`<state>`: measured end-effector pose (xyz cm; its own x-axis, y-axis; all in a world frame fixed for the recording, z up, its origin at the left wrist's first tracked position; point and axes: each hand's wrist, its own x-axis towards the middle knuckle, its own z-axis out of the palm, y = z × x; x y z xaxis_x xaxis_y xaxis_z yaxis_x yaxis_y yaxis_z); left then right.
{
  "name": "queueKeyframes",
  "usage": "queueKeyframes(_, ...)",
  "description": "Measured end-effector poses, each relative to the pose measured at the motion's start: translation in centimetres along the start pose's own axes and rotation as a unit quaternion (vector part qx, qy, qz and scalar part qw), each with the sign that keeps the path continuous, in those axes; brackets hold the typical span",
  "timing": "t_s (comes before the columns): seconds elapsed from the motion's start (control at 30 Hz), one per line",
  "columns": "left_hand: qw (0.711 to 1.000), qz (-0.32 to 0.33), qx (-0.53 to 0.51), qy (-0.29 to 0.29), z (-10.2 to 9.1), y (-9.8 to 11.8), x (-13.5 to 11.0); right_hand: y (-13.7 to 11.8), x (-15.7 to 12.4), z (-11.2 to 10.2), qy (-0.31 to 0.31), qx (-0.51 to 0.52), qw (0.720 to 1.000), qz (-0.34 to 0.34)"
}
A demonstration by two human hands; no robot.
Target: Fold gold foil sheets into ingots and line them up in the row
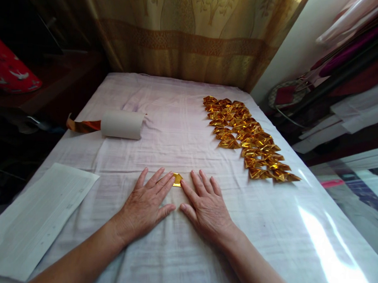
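Observation:
A small folded piece of gold foil paper (177,180) lies flat on the cloth-covered surface (159,248), between my two hands. My left hand (147,200) rests flat with its fingers spread, the index fingertip on the foil's left side. On the other side, my right hand (206,205) also lies flat with fingers apart, its index fingertip at the foil's right edge. Both thumbs point inward, a little apart from each other. Parts of the foil's sides are hidden under the fingertips.
Several folded gold foil pieces (248,135) stand in slanting rows at the back right. A curled grey-white sheet (122,125) with gold foil (85,126) sticking out sits at the back left. A white paper sheet (38,218) lies front left. A curtain (181,41) hangs behind.

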<state>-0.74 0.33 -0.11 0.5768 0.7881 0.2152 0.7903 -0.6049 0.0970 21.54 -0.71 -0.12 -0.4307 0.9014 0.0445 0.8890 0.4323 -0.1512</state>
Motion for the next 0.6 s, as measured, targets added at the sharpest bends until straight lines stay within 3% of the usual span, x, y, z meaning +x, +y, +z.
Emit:
queueKeyframes(0.2, 0.999, -0.024, 0.022, 0.016, -0.6, -1.1, -0.6, 0.0, 0.4, -0.1, 0.055, 0.014, 0.998, 0.013)
queueKeyframes(0.4, 0.997, -0.013, 0.014, 0.075, -1.3, -1.5, 1.0, 0.3, 1.5, -0.1, 0.140, 0.078, 0.987, 0.009)
queueKeyframes(0.6, 0.996, -0.020, -0.004, 0.082, -1.0, -1.8, 1.6, 0.4, 2.0, -0.1, 0.146, 0.129, 0.980, -0.026)
